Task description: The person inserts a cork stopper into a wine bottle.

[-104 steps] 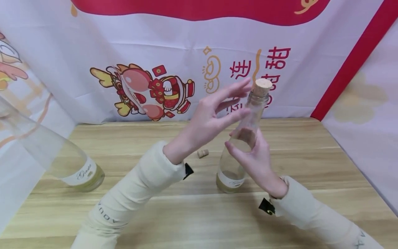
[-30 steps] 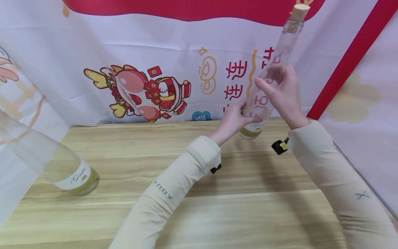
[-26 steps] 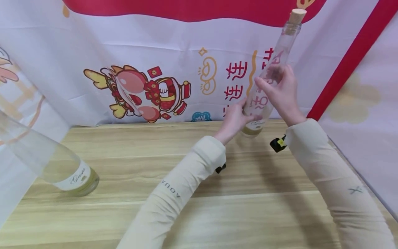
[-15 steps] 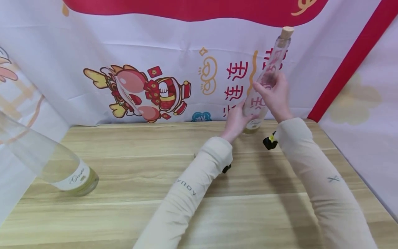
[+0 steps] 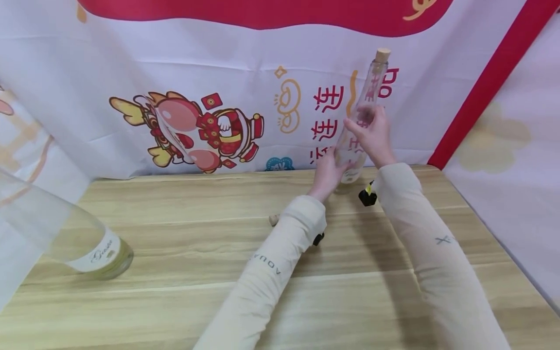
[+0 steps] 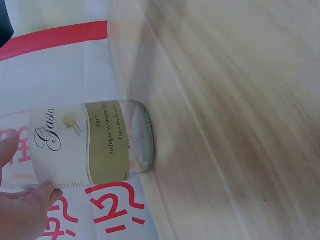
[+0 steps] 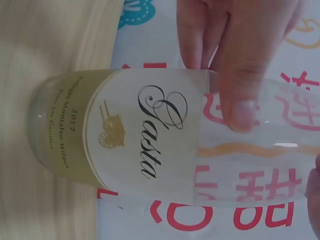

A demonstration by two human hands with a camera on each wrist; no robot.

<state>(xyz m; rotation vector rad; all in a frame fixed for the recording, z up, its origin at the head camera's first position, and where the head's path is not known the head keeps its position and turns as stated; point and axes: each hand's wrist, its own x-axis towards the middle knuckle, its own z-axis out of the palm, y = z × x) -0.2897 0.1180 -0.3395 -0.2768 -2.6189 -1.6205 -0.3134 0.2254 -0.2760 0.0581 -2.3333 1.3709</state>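
Note:
Both hands hold a clear glass wine bottle point(image 5: 351, 176) near the table's back edge. It carries a white and olive label, and a cork point(image 5: 382, 55) sits in its mouth, partly sticking out. My left hand point(image 5: 326, 173) grips the lower body, its thumb across the glass just above the label point(image 7: 145, 135) in the right wrist view. Higher up, my right hand point(image 5: 374, 137) wraps the bottle below the neck. In the left wrist view the bottle's base point(image 6: 142, 137) is close to the wooden surface. A small loose cork point(image 5: 273, 219) lies beside the left sleeve, which partly covers it.
A second bottle point(image 5: 94, 255) with a similar label stands at the table's left side, cut off by the view. The wooden table point(image 5: 183, 262) meets a printed white cloth point(image 5: 245, 53) at the back. More cloth hangs at both sides.
From mid-table the bottle has gone to the back edge, where it has come lower and left. My left hand, earlier near the neck, now grips the lower body. The loose cork shows again.

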